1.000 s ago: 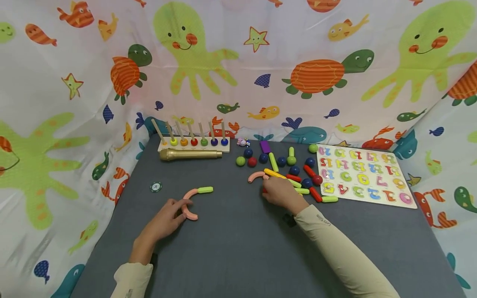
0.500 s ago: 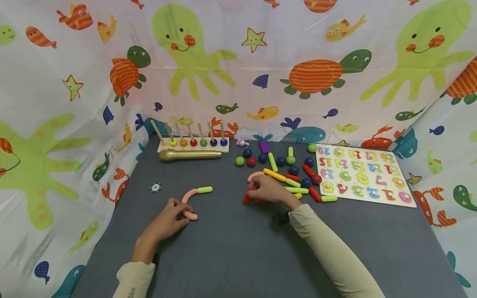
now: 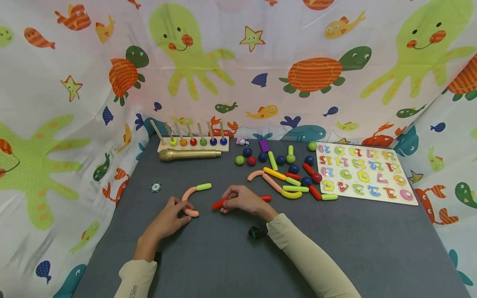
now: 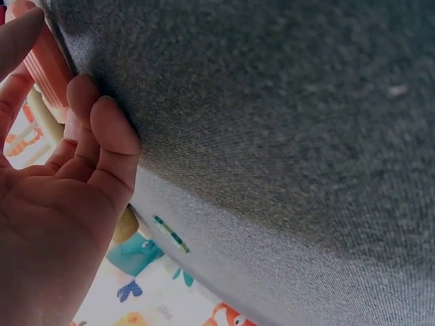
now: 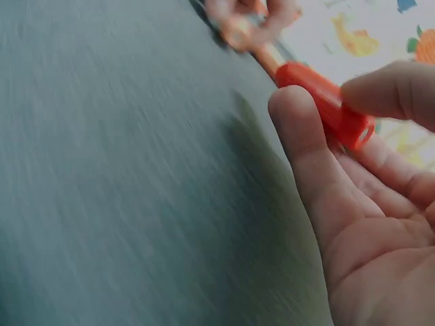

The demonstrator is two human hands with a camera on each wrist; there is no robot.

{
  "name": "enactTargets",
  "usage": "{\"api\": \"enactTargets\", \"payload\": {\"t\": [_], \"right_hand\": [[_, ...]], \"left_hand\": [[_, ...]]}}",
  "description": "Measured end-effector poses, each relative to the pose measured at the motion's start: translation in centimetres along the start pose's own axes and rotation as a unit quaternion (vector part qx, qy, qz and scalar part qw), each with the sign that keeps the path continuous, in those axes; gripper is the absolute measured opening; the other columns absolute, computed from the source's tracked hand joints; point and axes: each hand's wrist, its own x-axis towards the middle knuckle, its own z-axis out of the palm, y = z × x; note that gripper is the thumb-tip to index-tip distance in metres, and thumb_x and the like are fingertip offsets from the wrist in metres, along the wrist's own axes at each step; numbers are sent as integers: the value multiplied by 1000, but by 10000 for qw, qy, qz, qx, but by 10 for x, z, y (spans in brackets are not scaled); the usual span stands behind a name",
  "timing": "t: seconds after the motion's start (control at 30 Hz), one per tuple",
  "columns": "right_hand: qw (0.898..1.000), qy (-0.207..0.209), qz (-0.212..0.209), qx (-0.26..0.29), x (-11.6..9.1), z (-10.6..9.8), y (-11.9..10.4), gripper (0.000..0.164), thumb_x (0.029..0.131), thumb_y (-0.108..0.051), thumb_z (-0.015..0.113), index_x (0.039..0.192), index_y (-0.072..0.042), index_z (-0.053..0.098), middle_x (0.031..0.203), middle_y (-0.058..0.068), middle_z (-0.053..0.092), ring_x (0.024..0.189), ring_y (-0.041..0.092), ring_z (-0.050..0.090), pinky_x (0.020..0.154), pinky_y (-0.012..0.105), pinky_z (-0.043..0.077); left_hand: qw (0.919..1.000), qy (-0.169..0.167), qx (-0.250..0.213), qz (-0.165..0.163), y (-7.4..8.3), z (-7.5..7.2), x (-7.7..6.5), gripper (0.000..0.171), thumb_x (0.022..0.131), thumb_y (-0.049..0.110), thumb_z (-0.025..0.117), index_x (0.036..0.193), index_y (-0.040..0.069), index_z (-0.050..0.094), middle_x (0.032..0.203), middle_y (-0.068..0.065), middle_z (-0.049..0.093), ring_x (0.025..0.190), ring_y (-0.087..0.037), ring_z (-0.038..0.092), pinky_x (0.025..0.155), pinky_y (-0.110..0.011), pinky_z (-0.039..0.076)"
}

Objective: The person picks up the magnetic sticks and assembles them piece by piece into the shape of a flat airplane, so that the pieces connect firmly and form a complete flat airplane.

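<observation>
Red tube [image 3: 219, 204] has come leftward in our right hand [image 3: 246, 200], clamped between thumb and fingertips; it is now near the pink curved piece [image 3: 191, 212] that our left hand [image 3: 167, 220] pinches, so our work now has both parts close together.

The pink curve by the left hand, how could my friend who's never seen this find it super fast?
On the grey table, find the gold rod, then come nearer to the left hand. That hand pinches the pink curve, which has a green stick at its far end. No hand touches the other pink curve, beside the yellow stick.
</observation>
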Motion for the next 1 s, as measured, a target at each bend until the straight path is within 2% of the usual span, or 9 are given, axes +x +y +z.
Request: {"api": "enactTargets", "payload": {"t": [0.2, 0.33, 0.53, 0.87, 1.0], "right_hand": [[9996, 145, -2, 248, 10, 29, 12, 29, 93, 10, 71, 120, 13, 60, 105, 26, 73, 96, 31, 78, 94, 46, 59], [9991, 252, -70, 338, 13, 40, 18, 27, 93, 12, 71, 117, 13, 61, 104, 27, 74, 94, 28, 78, 93, 45, 59], [9989, 366, -46, 302, 16, 46, 19, 26, 92, 10, 71, 117, 12, 62, 105, 26, 73, 94, 27, 78, 92, 41, 59], [9980, 468, 24, 429, 18, 48, 22, 27, 92, 12, 71, 118, 11, 62, 105, 25, 72, 93, 27, 77, 92, 41, 59], [9990, 393, -70, 213, 18, 50, 24, 25, 94, 10, 69, 118, 11, 62, 104, 25, 73, 89, 25, 78, 87, 40, 61]], "left_hand": [[9999, 22, 111, -118, 4, 1, 2, 25, 101, 11, 77, 124, 18, 72, 113, -14, 43, 89, -29, 51, 79, -47, 44], [9998, 70, 152, -65, 4, 1, 3, 26, 100, 11, 77, 125, 17, 72, 113, -14, 44, 89, -30, 52, 80, -47, 44], [9997, 147, 184, 40, 4, 0, 3, 24, 100, 12, 77, 123, 18, 71, 110, -13, 43, 86, -28, 50, 78, -44, 42], [9999, 102, 123, -11, 3, 0, 3, 22, 101, 13, 77, 122, 18, 71, 111, -14, 44, 87, -28, 50, 78, -44, 41], [9999, 95, 116, -21, 1, 0, 4, 22, 100, 12, 78, 121, 17, 72, 114, -15, 45, 91, -30, 52, 80, -45, 43]]}}
